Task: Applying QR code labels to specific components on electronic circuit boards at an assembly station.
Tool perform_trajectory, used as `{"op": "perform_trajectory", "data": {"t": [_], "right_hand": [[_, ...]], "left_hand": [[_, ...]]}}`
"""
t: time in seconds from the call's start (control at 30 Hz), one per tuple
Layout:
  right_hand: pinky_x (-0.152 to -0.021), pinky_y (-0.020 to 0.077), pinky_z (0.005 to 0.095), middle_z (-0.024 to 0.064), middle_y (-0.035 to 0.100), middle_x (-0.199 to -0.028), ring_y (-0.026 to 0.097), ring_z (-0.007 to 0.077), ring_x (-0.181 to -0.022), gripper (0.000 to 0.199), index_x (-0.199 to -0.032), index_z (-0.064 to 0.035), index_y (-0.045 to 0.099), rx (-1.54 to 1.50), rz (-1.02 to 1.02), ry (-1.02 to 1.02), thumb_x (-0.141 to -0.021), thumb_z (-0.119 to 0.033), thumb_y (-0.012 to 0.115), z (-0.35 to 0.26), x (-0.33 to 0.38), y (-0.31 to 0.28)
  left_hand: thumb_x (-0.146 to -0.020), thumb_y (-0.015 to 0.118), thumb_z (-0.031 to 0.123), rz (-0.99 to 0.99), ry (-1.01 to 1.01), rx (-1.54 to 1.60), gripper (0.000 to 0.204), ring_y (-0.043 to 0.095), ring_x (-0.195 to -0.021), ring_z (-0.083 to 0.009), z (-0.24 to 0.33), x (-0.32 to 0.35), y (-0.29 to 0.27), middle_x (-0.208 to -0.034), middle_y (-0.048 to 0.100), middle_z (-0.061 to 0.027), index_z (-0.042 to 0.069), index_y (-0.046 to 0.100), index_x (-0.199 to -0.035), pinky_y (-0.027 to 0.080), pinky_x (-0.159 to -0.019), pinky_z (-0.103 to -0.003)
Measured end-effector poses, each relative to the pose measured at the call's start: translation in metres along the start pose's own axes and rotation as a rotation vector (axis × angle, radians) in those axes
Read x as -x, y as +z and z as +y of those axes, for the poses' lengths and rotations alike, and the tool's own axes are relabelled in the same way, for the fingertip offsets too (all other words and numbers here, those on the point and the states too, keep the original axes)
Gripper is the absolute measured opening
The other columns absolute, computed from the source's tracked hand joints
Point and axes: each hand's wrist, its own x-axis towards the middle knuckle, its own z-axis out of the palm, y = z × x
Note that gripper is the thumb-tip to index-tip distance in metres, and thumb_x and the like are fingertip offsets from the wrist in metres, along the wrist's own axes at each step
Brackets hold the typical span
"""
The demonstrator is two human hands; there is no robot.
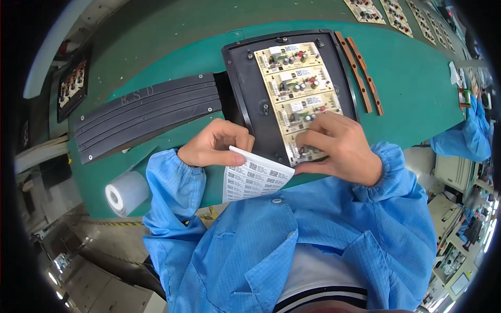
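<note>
My left hand (216, 143) is closed on the top edge of a white sheet of small printed labels (253, 180), held just above the table's near edge. My right hand (339, 146) presses its fingertips onto the nearest section of a long beige circuit board panel (295, 81). The panel has several sections with capacitors and white labels, and it lies in a black tray (245, 86) on the green table (412, 78). Whether a label is under my right fingers is hidden.
A black ribbed rail (146, 112) lies left of the tray. Two brown strips (360, 73) lie to its right. A white roll (125, 193) sits at the table's near left edge. More circuit boards (396, 15) lie far back. Another person's blue sleeve (467, 135) is at right.
</note>
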Motion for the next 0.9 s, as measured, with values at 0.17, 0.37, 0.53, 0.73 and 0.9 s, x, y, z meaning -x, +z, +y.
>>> {"op": "perform_trajectory", "data": {"t": [0.17,0.37,0.53,0.73,0.9], "right_hand": [[-0.067,0.0489,0.0356,0.0105,0.063,-0.089,0.062,0.0254,-0.078,0.054,-0.096,-0.0035,0.068,-0.058,0.024,-0.009,-0.06,-0.037,0.09,-0.011,-0.006,-0.035],[-0.066,0.0478,0.0335,0.01,0.064,-0.089,0.059,0.0231,-0.073,0.064,-0.102,0.0012,0.066,-0.047,0.117,-0.122,-0.061,-0.042,0.089,0.002,-0.015,-0.069],[-0.066,0.0453,0.032,0.0101,0.064,-0.091,0.056,0.019,-0.074,0.074,-0.107,0.0027,0.065,-0.118,0.132,0.006,-0.061,-0.051,0.088,0.01,-0.012,-0.086],[-0.071,0.0481,0.0327,0.0123,0.067,-0.096,0.061,0.021,-0.08,0.076,-0.108,0.0039,0.065,-0.135,0.086,-0.165,-0.061,-0.051,0.089,0.003,-0.028,-0.11],[-0.081,0.0497,0.0348,0.0155,0.064,-0.1,0.063,0.0266,-0.093,0.058,-0.114,-0.0014,0.063,0.079,0.083,0.071,-0.076,-0.04,0.082,0.023,-0.104,-0.11]], "left_hand": [[-0.086,0.07,0.01,-0.01,-0.035,0.01,0.02,0.053,-0.073,-0.0106,0.003,0.003,0.001,-0.076,0.057,-0.005,-0.002,0.058,-0.076,0.04,-0.064,-0.027],[-0.085,0.073,0.014,0.038,-0.004,0.031,0.029,0.048,-0.066,-0.0168,0.004,0.002,0.007,-0.066,0.053,-0.0084,-0.002,0.053,-0.07,0.033,-0.058,-0.032],[-0.085,0.072,0.014,0.03,-0.015,0.018,0.029,0.046,-0.066,-0.0167,0.006,0.002,0.009,-0.066,0.051,-0.0077,-0.001,0.052,-0.07,0.032,-0.058,-0.032],[-0.085,0.072,0.013,0.036,0.004,0.022,0.028,0.045,-0.066,-0.0165,0.001,0.003,0.008,-0.065,0.05,-0.0063,-0.001,0.053,-0.07,0.031,-0.058,-0.032],[-0.086,0.07,0.011,0.012,0.015,-0.036,0.02,0.049,-0.073,-0.0116,0.0,0.004,0.002,-0.076,0.053,-0.0042,-0.001,0.056,-0.077,0.037,-0.066,-0.029]]}}
